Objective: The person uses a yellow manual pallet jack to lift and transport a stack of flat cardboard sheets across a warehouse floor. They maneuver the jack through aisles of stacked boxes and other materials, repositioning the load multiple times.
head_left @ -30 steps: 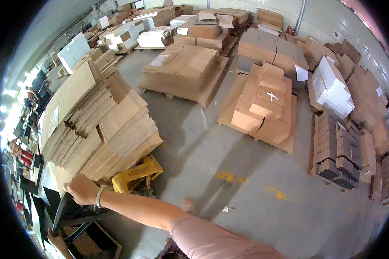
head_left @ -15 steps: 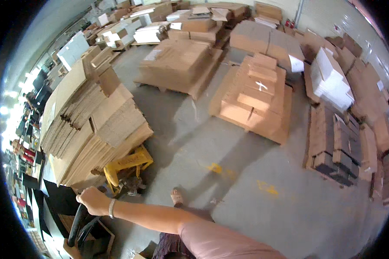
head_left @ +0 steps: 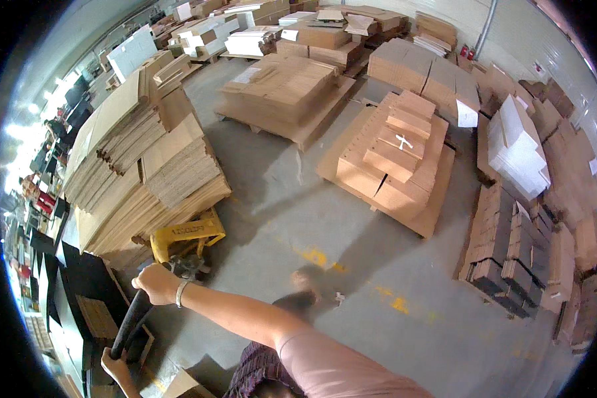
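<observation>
My right hand point(head_left: 158, 284), with a band on its wrist, is closed round the upper end of a black pallet jack handle point(head_left: 134, 320). Lower on the same handle, at the lower left, my left hand point(head_left: 115, 365) is wrapped round it. Beyond my right hand is the yellow body of the pallet jack point(head_left: 189, 233), right against a tall load of flat cardboard sheets point(head_left: 179, 156). The load's stacks lean unevenly, and its underside is partly hidden. My right arm reaches across my body to the handle.
A pallet of brown boxes point(head_left: 395, 156) stands ahead on the right, with a cardboard stack point(head_left: 278, 93) farther back. Dark-edged carton bundles point(head_left: 491, 249) and white boxes point(head_left: 516, 149) line the right. Black panels point(head_left: 79, 292) stand close on the left. Yellow marks point(head_left: 315, 256) cross the grey floor point(head_left: 259, 232).
My hands and the handle sit slightly farther right in the picture, both still gripping. The surroundings have shifted in view, and my foot, now blurred, has moved forward and right.
</observation>
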`<state>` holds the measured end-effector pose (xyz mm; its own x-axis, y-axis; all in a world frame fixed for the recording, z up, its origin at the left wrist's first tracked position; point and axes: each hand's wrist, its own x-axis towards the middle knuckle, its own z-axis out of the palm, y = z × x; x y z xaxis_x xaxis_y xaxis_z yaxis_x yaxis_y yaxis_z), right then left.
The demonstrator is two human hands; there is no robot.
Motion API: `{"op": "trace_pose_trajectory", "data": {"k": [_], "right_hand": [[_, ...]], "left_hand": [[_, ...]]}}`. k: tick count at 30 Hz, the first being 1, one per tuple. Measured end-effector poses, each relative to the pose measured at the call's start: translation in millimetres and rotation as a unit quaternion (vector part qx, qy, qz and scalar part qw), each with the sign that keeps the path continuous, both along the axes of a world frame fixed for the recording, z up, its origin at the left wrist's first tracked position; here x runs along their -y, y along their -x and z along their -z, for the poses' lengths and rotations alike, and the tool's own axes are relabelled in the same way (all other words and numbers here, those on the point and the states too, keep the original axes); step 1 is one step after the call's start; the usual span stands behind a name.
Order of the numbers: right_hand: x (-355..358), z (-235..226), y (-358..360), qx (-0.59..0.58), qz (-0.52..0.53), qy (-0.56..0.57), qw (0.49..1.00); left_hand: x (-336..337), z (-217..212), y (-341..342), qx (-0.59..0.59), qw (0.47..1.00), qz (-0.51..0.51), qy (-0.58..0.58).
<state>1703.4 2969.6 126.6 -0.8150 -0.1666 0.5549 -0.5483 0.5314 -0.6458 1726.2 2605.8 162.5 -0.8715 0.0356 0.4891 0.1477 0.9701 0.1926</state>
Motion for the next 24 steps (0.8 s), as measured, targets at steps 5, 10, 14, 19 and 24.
{"op": "trace_pose_trajectory", "data": {"k": [5,10,14,19,24], "right_hand": [[-75,22,-15,0.026,-0.074,-0.079,0.994],[-143,54,0,0.005,-0.134,-0.116,0.984],[-215,73,16,-0.013,-0.187,-0.136,0.973],[-278,101,39,-0.017,-0.239,-0.141,0.960],[-278,73,56,0.053,-0.273,-0.322,0.905]], "left_hand": [[-32,55,-35,-0.060,0.996,-0.003,0.065],[-129,73,-80,0.081,0.982,-0.171,0.026],[-163,134,-94,0.074,0.985,-0.146,-0.062],[-282,140,-111,0.113,0.963,-0.237,-0.053],[-290,127,-105,0.168,0.949,-0.261,0.051]]}}
